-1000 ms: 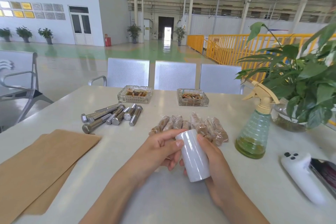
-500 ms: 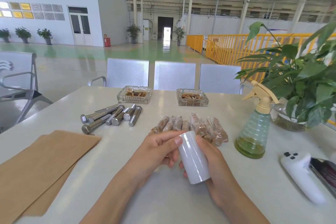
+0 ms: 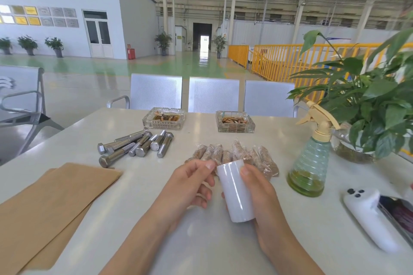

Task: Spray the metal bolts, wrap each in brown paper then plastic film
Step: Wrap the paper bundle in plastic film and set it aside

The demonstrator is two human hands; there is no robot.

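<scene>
Our right hand (image 3: 257,187) grips the roll of plastic film (image 3: 234,192) above the tabletop (image 3: 201,248); our left hand (image 3: 190,185) pinches its top edge. Bare bolts (image 3: 134,145) lie behind the brown paper (image 3: 55,203), wrapped bolts (image 3: 263,158) just beyond the roll.

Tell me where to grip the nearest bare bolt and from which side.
Grip the nearest bolt at mid-shank, coming from above. It lies flat, apart from the pile, with its hex head toward the brown paper, so both long sides look free. The head end is bulkier and likelier to twist.
</scene>
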